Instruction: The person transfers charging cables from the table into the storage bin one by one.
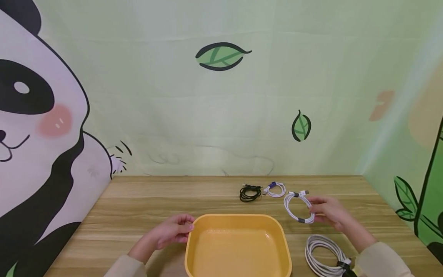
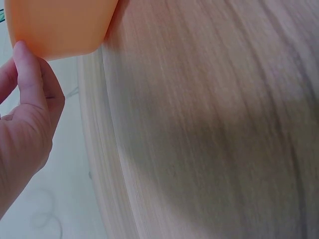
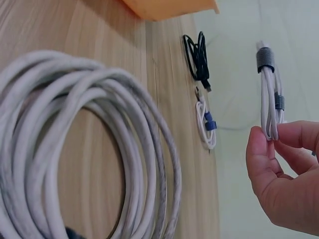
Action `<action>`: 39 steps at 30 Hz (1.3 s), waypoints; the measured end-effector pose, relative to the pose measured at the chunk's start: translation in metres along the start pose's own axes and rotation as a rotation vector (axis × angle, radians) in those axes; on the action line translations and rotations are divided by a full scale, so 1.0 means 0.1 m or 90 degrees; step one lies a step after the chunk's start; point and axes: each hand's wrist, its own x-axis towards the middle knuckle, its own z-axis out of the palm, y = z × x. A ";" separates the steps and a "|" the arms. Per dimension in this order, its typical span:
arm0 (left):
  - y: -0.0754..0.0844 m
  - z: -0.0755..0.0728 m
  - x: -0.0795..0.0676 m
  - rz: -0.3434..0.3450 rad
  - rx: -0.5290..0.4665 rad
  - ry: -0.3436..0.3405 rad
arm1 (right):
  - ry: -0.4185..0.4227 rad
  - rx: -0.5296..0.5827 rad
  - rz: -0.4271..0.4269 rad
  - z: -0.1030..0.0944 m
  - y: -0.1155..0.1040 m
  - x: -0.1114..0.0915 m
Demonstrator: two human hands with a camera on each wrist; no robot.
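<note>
My right hand pinches a coiled white USB cable between thumb and fingertips, at the coil's right side. Two dark ties bind this coil, and the right wrist view shows it edge-on, raised off the table. My left hand holds the upper left corner of a yellow plastic tray, fingertips at its rim. From the left wrist view, one fingertip lies against the tray's outer wall. The tray's visible inside is bare.
Behind the tray lie a coiled black cable and a small white cable with a blue tie. A thick grey-white cable coil sits right of the tray, near my right sleeve. A printed backdrop stands along the wooden table's far edge.
</note>
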 end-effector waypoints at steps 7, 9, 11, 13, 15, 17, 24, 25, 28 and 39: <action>-0.01 0.01 -0.01 0.004 -0.001 -0.002 | -0.003 -0.006 -0.001 0.08 -0.05 -0.01; -0.01 0.01 -0.01 0.005 0.000 -0.001 | -0.002 -0.002 -0.001 0.10 -0.07 -0.01; -0.01 0.01 -0.01 0.005 0.001 -0.001 | -0.004 0.001 -0.002 0.12 -0.09 -0.01; -0.01 0.01 -0.02 0.007 0.002 -0.002 | -0.006 0.003 -0.001 0.14 -0.11 -0.02; -0.01 0.01 -0.02 0.007 0.002 -0.003 | -0.005 0.003 0.003 0.17 -0.13 -0.02; -0.01 0.01 -0.02 0.007 0.002 -0.003 | -0.009 0.000 0.000 0.19 -0.15 -0.03; -0.01 0.00 -0.01 0.001 0.002 0.002 | -0.025 0.019 -0.001 0.23 -0.21 -0.05; -0.01 0.00 -0.01 0.000 0.002 0.002 | -0.028 0.020 -0.003 0.24 -0.21 -0.05; -0.01 0.00 -0.01 -0.002 0.002 0.003 | -0.032 0.024 -0.004 0.26 -0.23 -0.05; -0.01 -0.01 0.00 0.001 0.001 -0.001 | -0.055 0.025 -0.014 0.38 -0.30 -0.07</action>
